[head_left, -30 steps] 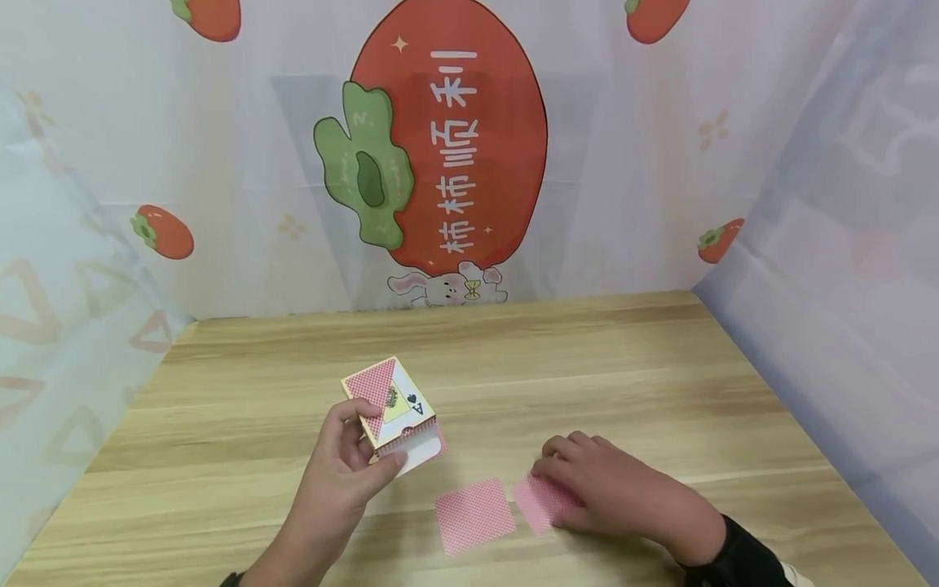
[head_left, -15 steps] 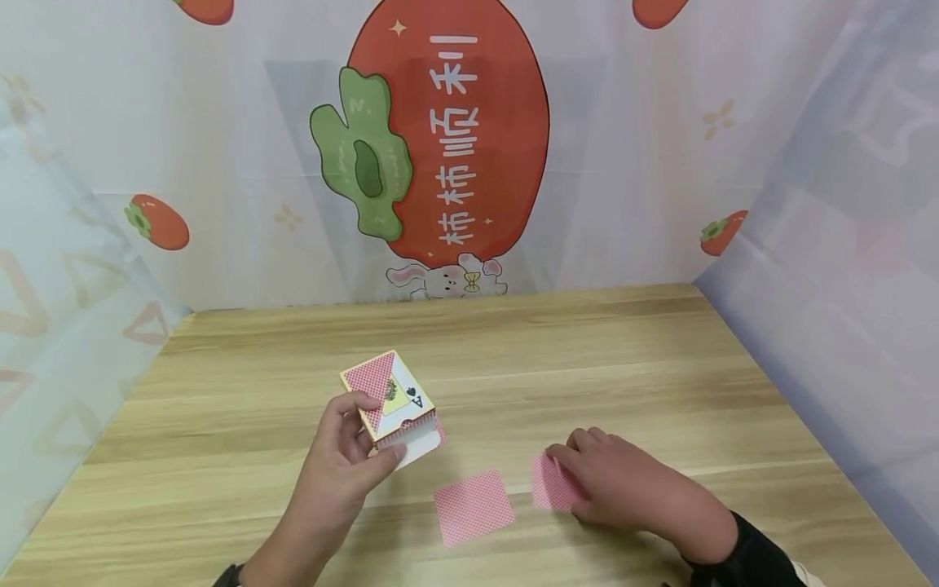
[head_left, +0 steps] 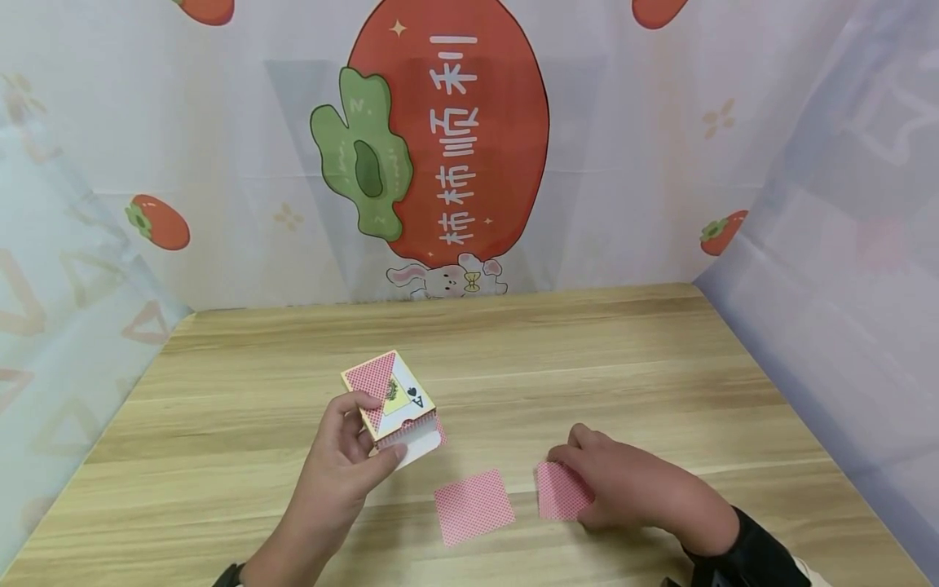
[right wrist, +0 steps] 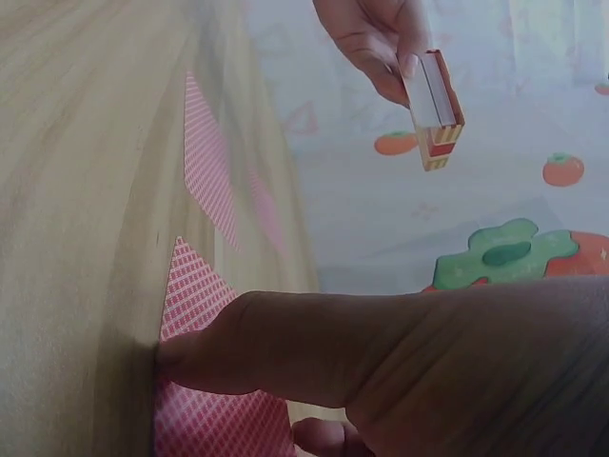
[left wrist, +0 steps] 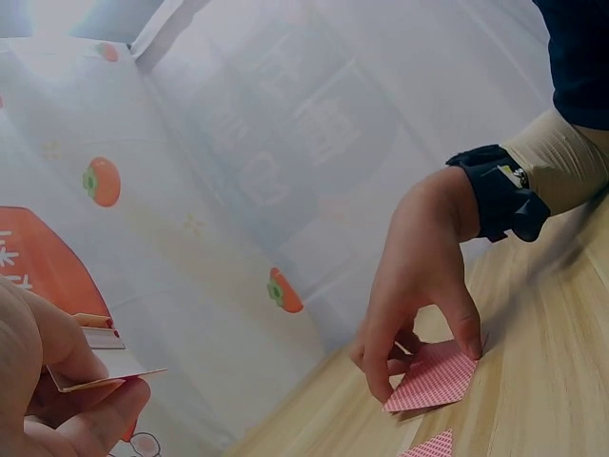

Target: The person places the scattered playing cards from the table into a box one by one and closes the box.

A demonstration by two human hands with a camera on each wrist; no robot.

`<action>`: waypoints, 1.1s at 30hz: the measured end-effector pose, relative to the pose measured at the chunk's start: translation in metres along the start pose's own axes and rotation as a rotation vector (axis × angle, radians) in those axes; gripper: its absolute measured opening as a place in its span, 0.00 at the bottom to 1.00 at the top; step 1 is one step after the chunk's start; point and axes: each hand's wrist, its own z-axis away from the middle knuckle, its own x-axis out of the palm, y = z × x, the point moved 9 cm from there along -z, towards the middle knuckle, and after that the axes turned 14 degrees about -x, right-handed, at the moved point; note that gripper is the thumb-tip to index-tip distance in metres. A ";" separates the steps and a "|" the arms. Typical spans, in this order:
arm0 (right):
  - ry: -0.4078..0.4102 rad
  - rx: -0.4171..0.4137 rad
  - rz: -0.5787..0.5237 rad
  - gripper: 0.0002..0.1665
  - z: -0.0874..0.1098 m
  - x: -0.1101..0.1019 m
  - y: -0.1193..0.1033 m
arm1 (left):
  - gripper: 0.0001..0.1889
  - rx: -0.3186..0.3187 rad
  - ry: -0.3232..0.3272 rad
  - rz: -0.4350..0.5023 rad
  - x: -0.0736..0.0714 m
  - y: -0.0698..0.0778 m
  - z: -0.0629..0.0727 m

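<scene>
My left hand (head_left: 330,469) holds a playing-card box (head_left: 389,395) above the table, its white flap open and the ace of spades printed on its front. With thumb and fingers, my right hand (head_left: 634,493) grips a red-patterned playing card (head_left: 561,491) at the tabletop; whether more cards lie under it I cannot tell. To its left another playing card (head_left: 475,507) lies back up, apart from both hands. Past it, the right wrist view shows a further card (right wrist: 266,209) on the table, mostly hidden behind the box in the head view.
The wood-grain table (head_left: 623,350) is bounded at the back by a white cloth (head_left: 616,187) printed with persimmons. Pale cloth walls also stand along the left and right edges.
The right hand and its card have shifted a little to the right, away from the card lying beside it. The left hand and box keep their place over the table.
</scene>
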 end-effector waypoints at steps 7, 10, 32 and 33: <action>0.031 -0.094 0.027 0.37 -0.004 0.006 -0.019 | 0.30 0.020 -0.014 0.001 0.000 0.001 0.001; 0.024 -0.140 0.068 0.36 -0.004 0.010 -0.031 | 0.30 0.024 -0.018 -0.002 0.000 0.001 0.001; -0.134 -0.362 0.320 0.42 -0.003 0.036 -0.085 | 0.31 -0.013 -0.010 -0.013 0.001 0.001 0.001; -0.123 -0.384 0.329 0.41 -0.003 0.035 -0.089 | 0.30 -0.013 -0.014 -0.015 0.002 0.001 0.001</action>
